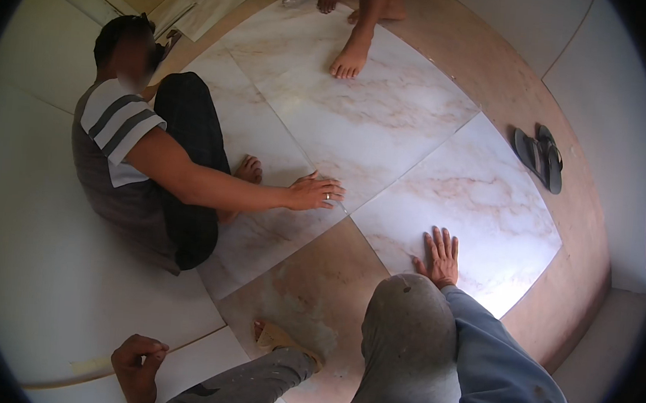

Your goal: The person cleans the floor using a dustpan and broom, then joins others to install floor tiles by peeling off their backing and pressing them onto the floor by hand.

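My right hand lies flat with its fingers spread on a marbled tile, just beyond my bent knee. At the lower left, my left hand is raised near the edge of a white panel. Its fingers are curled in, and whatever they may hold is too small to make out. A co-worker's hand, with a ring on one finger, rests on the tiles close to the corner where they meet.
A seated co-worker is at the left. Another person's bare foot stands on the far tile. Dark sandals lie at the right beside the wall. Brown floor shows between the tiles and me.
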